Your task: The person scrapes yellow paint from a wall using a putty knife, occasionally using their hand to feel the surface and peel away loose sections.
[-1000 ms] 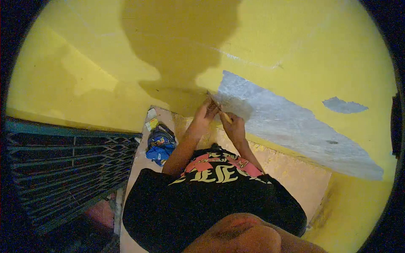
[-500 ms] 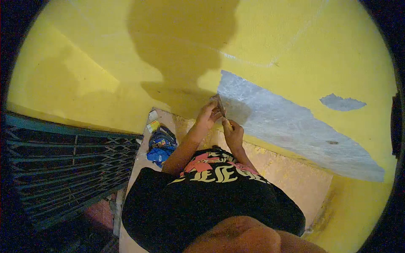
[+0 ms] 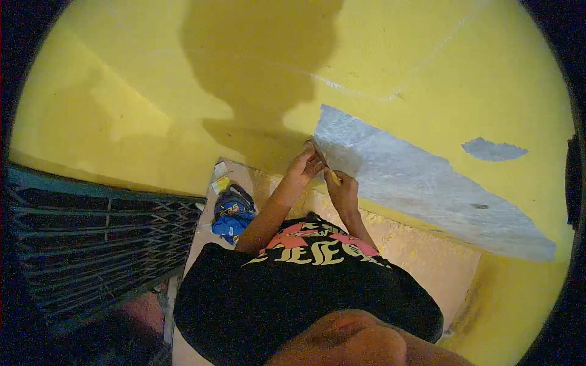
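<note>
Presently, clocked from view centre: 1 folding metal gate (image 3: pixel 107 244) and 1 blue bundle (image 3: pixel 232 213), both at 8 o'clock. 1 left hand (image 3: pixel 303 166) at 1 o'clock, bent beside 1 thin tool (image 3: pixel 321 157) at 2 o'clock; cannot tell if pinching. 1 right hand (image 3: pixel 344 190) at 3 o'clock, wrapped round its yellowish end. Farther out, 3 o'clock: 2 grey patches (image 3: pixel 421 183), 1 yellow wall (image 3: pixel 452 73).

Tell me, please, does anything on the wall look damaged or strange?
Yes. Just past the right hand, the yellow wall has a large grey patch with uneven edges, and a smaller grey spot sits farther right. They look odd because the yellow is missing there, perhaps peeled or scraped off.
</note>
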{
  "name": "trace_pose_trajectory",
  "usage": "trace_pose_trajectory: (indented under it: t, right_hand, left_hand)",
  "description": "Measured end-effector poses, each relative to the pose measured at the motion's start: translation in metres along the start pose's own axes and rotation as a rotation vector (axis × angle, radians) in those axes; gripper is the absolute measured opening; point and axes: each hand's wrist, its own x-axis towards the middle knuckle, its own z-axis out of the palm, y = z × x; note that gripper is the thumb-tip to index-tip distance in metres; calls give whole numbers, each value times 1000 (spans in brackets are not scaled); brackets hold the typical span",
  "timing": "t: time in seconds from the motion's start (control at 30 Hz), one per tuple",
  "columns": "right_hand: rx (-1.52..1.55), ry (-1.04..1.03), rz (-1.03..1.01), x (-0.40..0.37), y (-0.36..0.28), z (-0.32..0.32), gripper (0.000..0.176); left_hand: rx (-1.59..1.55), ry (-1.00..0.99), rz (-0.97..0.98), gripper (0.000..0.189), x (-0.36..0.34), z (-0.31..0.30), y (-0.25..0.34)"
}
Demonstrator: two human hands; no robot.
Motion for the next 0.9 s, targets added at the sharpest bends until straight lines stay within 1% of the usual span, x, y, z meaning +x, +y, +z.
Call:
trace_pose_trajectory:
  t: [0.03,0.07,0.1,0.13,0.17,0.2,0.23,0.27,0.3,0.33,0.37,0.4,0.43,0.47,0.53,0.57,0.67,0.7,0.73,0.77,0.8,0.83,0.87,0.9]
  right_hand:
    - [-26,9,-40,1,4,2,38]
    - [-52,17,-81,3,6,3,38]
    - [-54,22,-77,9,5,6,38]
    - [-102,-23,-105,14,2,11,38]
    - [-150,-70,-134,14,0,15,38]
    - [-149,-69,-133,12,0,18,38]
    - [-107,-34,-175,10,-1,21,37]
    - [-65,0,-220,10,-3,23,37]
    - [-63,0,-227,5,-5,23,37]
    - [8,6,-122,-3,-8,20,37]
    - [77,12,-15,-9,-9,18,37]
    - [77,12,-19,-12,-4,19,37]
    - [81,61,-22,-15,5,21,37]
    - [84,109,-24,-18,13,22,38]
    - [135,99,-9,-19,6,19,39]
    - [186,92,4,-19,5,17,40]
    - [101,45,25,-17,6,14,39]
    - [102,45,21,-15,5,13,39]
    - [86,1,73,-14,2,12,39]
    - [70,-45,125,-11,0,11,38]
    - [69,-49,121,-10,0,12,38]
    - [99,-17,69,-10,1,13,38]
    - [130,15,18,-10,2,14,38]
    - [131,11,20,-9,1,13,38]
  left_hand:
    - [169,1,143,24,-2,1,-3]
    - [170,-4,138,24,-2,-1,-2]
    - [355,-39,240,25,-3,-4,5]
    - [540,-71,341,26,-5,-7,10]
    - [540,-72,337,26,-6,-8,14]
    - [452,-18,262,26,-5,-10,19]
    - [364,36,191,26,-4,-11,23]
    - [365,36,196,26,-2,-12,20]
    - [238,58,133,25,3,-15,13]
    - [110,80,71,25,5,-10,12]
    - [109,77,77,25,8,-6,12]
    - [20,101,-26,24,4,6,19]
    - [-71,127,-133,24,0,13,21]
    - [-74,132,-136,24,3,8,15]
    - [-108,42,-115,23,12,2,8]
    - [-110,43,-120,23,12,-4,5]
    - [-54,-6,-130,22,13,-7,8]
    - [107,-21,-44,23,12,-8,6]
    - [267,-35,45,24,13,-10,5]
    - [265,-35,52,24,13,-12,4]
    - [316,-84,131,25,4,0,15]
    - [367,-131,208,25,-2,6,20]
    - [366,-126,208,25,0,4,21]
    - [156,-73,30,27,4,2,21]
